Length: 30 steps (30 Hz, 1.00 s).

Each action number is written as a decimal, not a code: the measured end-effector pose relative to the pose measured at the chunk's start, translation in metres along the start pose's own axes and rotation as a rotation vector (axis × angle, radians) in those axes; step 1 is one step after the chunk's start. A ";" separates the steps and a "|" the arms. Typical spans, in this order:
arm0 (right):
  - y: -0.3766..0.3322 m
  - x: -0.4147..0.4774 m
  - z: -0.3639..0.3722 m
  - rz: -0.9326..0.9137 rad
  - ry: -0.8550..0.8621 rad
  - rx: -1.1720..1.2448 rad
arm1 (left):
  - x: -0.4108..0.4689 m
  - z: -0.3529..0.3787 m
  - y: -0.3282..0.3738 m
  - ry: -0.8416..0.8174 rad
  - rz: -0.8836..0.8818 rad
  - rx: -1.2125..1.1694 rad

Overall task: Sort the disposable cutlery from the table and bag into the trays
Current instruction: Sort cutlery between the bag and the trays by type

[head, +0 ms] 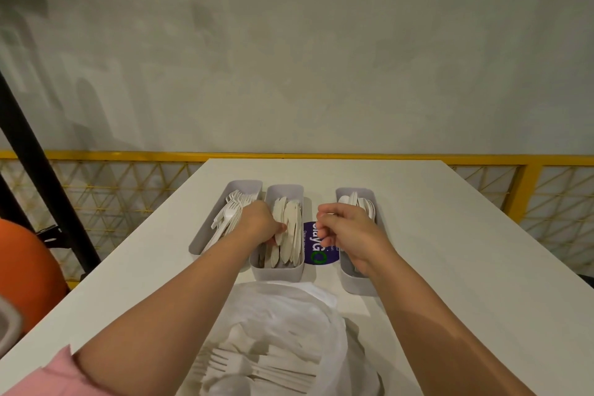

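A person's left hand (262,222) grips knives (287,231) in the middle tray (276,272); the right hand (345,233), loosely curled and holding nothing visible, hovers by the right tray (356,286). The near bag (276,341) holds forks (257,370).

gap between trays (321,241) open, bag (273,331) blocks near edge

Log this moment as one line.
left hand in middle tray, on knives | right hand curled, contents unclear | bag holds forks
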State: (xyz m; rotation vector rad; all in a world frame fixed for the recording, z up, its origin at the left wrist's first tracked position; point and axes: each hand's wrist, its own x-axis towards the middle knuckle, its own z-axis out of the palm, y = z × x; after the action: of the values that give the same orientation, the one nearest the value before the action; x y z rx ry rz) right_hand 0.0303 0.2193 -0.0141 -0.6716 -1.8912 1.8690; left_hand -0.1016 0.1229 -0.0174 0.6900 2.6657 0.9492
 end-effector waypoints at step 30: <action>0.000 -0.095 0.055 -0.201 -0.727 -1.021 | -0.116 -0.065 -0.061 -0.449 0.188 0.296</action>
State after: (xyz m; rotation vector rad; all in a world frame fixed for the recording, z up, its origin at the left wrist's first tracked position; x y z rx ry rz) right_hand 0.0742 0.1190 -0.0109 0.0087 -3.2490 0.9498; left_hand -0.0466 -0.0121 -0.0006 1.0873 2.3802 0.3726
